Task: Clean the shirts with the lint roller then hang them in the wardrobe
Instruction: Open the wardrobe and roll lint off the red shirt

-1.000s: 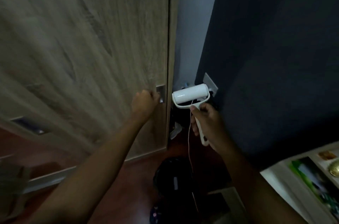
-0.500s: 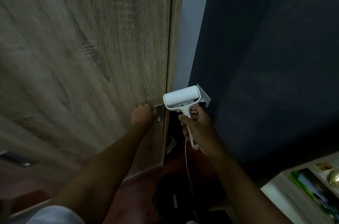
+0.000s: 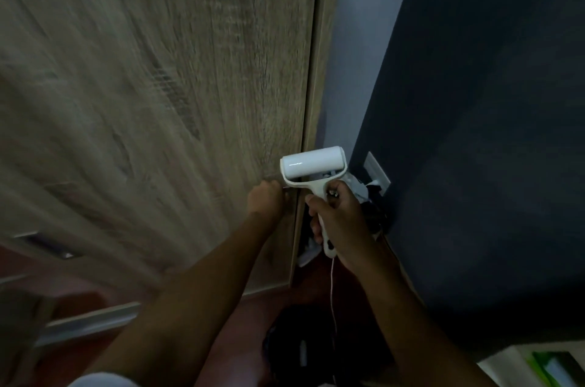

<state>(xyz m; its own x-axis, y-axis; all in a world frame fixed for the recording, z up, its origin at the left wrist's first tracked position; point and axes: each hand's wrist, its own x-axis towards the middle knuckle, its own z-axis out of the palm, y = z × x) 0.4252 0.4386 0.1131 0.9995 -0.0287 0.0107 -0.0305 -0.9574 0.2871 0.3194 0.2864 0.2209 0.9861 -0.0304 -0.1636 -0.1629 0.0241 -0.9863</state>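
Observation:
A tall wooden wardrobe door (image 3: 158, 85) fills the left and centre of the view. My left hand (image 3: 265, 201) is curled on the small metal handle at the door's right edge, which it mostly hides. My right hand (image 3: 337, 218) grips the white handle of the lint roller (image 3: 311, 166), whose white roll points up beside the door edge. No shirt is in view.
A dark blue wall (image 3: 474, 133) stands at the right with a white wall socket (image 3: 376, 173) and plugs low down. A thin white cable (image 3: 332, 291) hangs below my right hand. A dark round object (image 3: 297, 352) lies on the red-brown floor. A white shelf edge (image 3: 519, 367) shows at the bottom right.
The view has drifted and the door looks blurred with motion. My left hand stays on the handle; my right hand with the roller has kept close beside it.

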